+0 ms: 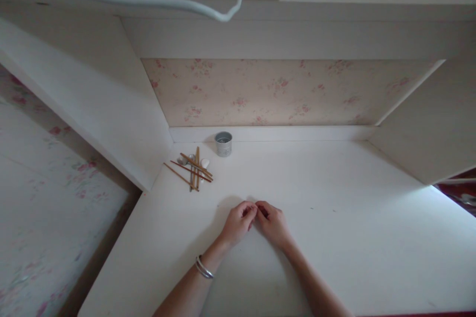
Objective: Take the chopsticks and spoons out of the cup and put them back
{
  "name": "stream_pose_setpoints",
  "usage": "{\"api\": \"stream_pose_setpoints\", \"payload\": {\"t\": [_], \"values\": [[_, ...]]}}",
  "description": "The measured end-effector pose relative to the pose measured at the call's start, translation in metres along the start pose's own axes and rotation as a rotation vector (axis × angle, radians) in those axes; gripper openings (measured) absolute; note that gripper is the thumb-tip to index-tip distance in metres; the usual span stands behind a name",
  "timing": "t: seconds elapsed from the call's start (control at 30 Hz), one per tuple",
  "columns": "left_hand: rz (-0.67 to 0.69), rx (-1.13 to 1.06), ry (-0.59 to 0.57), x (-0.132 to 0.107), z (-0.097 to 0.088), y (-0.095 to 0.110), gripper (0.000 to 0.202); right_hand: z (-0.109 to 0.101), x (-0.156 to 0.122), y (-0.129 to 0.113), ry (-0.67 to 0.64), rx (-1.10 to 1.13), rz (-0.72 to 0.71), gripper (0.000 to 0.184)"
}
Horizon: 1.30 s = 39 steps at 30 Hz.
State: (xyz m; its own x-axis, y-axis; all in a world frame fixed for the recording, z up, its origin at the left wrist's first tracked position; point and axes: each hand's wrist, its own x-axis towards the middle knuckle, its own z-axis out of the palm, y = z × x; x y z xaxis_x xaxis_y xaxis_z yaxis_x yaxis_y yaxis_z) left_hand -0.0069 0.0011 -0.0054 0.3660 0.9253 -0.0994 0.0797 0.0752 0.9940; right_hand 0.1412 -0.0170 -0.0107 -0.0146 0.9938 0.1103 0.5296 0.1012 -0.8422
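Note:
Low in the middle of the white desktop, my left hand and my right hand meet at the fingertips. Both have their fingers curled closed, and no object shows in either. A silver bangle circles my left wrist. Beyond them to the left lies a loose crossed pile of several wooden chopsticks, one of them reddish. Among the sticks are a metal spoon and a white spoon, partly covered. Behind the pile, a small grey perforated utensil holder stands upright, apart from both hands.
The white desktop is bounded by a left side panel, a right side panel and a floral back wall. An overhead shelf spans the back. A white cable hangs across the top left.

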Motion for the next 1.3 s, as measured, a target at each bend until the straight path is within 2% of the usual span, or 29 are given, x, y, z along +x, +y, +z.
{"api": "stream_pose_setpoints", "payload": {"t": [0.2, 0.3, 0.4, 0.5, 0.57, 0.63, 0.7, 0.8, 0.9, 1.07, 1.17, 1.3], "values": [[0.019, 0.019, -0.015, -0.003, 0.005, 0.002, 0.039, 0.001, 0.004, 0.002, 0.031, -0.003, 0.005, 0.023], [-0.007, 0.029, 0.025, -0.001, -0.004, 0.005, 0.039, 0.001, 0.005, 0.002, 0.052, -0.015, 0.037, 0.026], [0.047, 0.218, 0.219, 0.013, -0.039, 0.015, 0.034, 0.003, 0.005, 0.003, 0.079, -0.037, 0.065, 0.028], [0.167, 0.588, 0.451, 0.038, -0.094, 0.029, 0.03, 0.005, 0.006, 0.006, 0.093, -0.062, 0.074, 0.028], [0.176, 0.679, 0.526, 0.058, -0.131, 0.037, 0.029, 0.006, 0.006, 0.007, 0.1, -0.071, 0.07, 0.028], [0.112, 0.924, 0.612, 0.077, -0.16, 0.042, 0.037, 0.008, 0.005, 0.008, 0.11, -0.076, 0.061, 0.027], [-0.036, 1.064, 0.595, 0.092, -0.18, 0.042, 0.051, 0.01, 0.005, 0.01, 0.125, -0.081, 0.056, 0.026], [-0.212, 1.122, 0.448, 0.108, -0.195, 0.036, 0.067, 0.011, 0.006, 0.012, 0.131, -0.083, 0.044, 0.024], [-0.257, 1.139, 0.314, 0.116, -0.199, 0.027, 0.067, 0.011, 0.007, 0.012, 0.118, -0.085, 0.031, 0.022], [-0.207, 1.189, 0.254, 0.108, -0.187, 0.018, 0.057, 0.006, 0.006, 0.009, 0.071, -0.075, -0.006, 0.02], [-0.176, 1.193, 0.214, 0.087, -0.169, 0.013, 0.061, 0.002, 0.003, 0.009, 0.034, -0.057, -0.035, 0.019], [-0.113, 1.197, 0.184, 0.044, -0.135, 0.003, 0.061, -0.003, -0.001, 0.012, -0.021, -0.034, -0.08, 0.018]]}}
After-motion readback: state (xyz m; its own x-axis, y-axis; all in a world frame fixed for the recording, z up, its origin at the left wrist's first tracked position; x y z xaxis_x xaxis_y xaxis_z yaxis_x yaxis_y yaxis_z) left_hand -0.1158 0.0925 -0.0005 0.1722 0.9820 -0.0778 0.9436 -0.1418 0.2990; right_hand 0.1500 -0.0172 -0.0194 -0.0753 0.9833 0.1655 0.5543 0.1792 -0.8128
